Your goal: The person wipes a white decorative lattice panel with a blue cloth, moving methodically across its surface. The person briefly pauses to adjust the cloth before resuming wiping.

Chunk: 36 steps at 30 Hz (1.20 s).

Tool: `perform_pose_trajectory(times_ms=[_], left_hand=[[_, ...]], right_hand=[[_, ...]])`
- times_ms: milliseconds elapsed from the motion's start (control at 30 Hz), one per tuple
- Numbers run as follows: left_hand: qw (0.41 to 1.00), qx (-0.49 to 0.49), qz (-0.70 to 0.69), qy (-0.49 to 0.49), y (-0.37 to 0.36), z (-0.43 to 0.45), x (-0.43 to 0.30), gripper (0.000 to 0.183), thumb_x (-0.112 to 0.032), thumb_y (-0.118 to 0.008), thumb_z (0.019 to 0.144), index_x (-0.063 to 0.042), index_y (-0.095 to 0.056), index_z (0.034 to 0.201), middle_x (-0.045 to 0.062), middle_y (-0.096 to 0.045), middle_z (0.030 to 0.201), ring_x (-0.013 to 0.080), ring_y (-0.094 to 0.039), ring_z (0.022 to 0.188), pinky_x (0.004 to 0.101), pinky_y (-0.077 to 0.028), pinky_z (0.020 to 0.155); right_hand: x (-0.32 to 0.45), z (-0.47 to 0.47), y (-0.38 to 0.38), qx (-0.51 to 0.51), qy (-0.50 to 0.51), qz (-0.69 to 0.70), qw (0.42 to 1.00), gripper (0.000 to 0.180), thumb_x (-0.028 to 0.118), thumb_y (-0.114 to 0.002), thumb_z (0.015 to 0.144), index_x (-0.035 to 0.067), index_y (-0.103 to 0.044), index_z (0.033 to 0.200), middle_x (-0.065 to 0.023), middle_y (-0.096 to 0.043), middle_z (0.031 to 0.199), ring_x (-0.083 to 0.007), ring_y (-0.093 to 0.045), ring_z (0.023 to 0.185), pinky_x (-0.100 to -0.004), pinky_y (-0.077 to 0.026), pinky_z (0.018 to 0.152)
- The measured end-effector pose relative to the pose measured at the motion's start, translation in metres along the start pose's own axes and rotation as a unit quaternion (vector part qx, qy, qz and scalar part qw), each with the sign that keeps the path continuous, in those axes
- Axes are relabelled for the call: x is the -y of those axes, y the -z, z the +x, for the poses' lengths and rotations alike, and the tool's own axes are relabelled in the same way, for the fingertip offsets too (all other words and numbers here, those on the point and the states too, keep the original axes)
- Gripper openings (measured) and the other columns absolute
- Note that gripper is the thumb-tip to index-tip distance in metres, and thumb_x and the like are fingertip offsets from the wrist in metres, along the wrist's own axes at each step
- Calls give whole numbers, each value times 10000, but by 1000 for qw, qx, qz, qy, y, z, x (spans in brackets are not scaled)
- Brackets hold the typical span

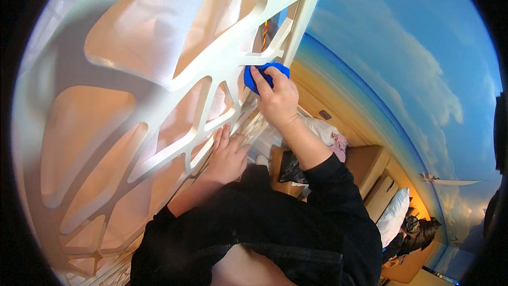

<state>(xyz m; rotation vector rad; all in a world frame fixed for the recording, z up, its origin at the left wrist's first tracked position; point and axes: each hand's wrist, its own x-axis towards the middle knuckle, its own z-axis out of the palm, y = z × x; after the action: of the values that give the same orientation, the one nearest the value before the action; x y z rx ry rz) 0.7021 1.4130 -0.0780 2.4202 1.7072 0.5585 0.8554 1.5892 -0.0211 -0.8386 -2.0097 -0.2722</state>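
A white openwork panel with irregular rounded cutouts rises before me on the left. My right hand presses a bunched blue cloth against the panel near its right edge. Lower down, my left hand rests on the panel's bars with its fingers spread a little and nothing in them. Pale sheer fabric shows behind the cutouts. A twisted red and yellow cord is visible through one opening above the cloth. Part of the cloth is hidden under my right fingers.
A wall mural of sky and beach fills the right. Below it stands a brown bench-like box, with white and pink fabric and a black bag close by. A white pillow and dark clothing lie farther right.
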Motion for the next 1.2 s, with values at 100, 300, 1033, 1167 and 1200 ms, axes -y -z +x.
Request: perform_pose_trajectory(times_ms=[100,300,1033,1167,1200], left_hand=[[999,-12,29,-4,-4,-3,2,305,-168,-737,822,-129,-738,1125,134,-608,1339,540,-283,1487,655,-183,1218],[998,-54,25,-29,-4,-1,0,281,-117,-696,783,-90,-763,1054,166,-657,1175,539,-404,1416,643,-258,1189],[990,-82,-110,8,14,7,0,177,-104,-747,802,-130,-771,976,98,-655,1251,417,-487,1378,602,-287,1186],[987,-113,-114,-18,21,7,-2,128,-113,-740,851,-144,-782,968,87,-676,1247,385,-526,1339,580,-303,1176],[987,-114,-114,-15,22,6,-1,126,-110,-740,848,-142,-780,963,90,-678,1238,384,-532,1332,578,-309,1171]], right_hand=[[19,-8,-1,49,-63,41,996,553,54,-754,681,147,-747,1226,-100,-609,1127,-297,-667,867,-397,-562,697],[57,-32,-3,152,-226,149,951,477,44,-723,725,108,-749,1197,-127,-582,1083,-325,-674,896,-425,-572,711],[21,32,10,-142,52,171,974,458,107,-868,638,252,-782,1064,-50,-611,1085,-264,-599,893,-395,-503,775],[5,42,-11,-198,85,133,968,413,131,-846,635,268,-779,1019,-40,-604,1096,-256,-587,872,-377,-511,718],[2,41,-16,-197,91,129,968,402,133,-842,636,268,-779,1009,-37,-604,1090,-255,-585,867,-371,-513,706]])
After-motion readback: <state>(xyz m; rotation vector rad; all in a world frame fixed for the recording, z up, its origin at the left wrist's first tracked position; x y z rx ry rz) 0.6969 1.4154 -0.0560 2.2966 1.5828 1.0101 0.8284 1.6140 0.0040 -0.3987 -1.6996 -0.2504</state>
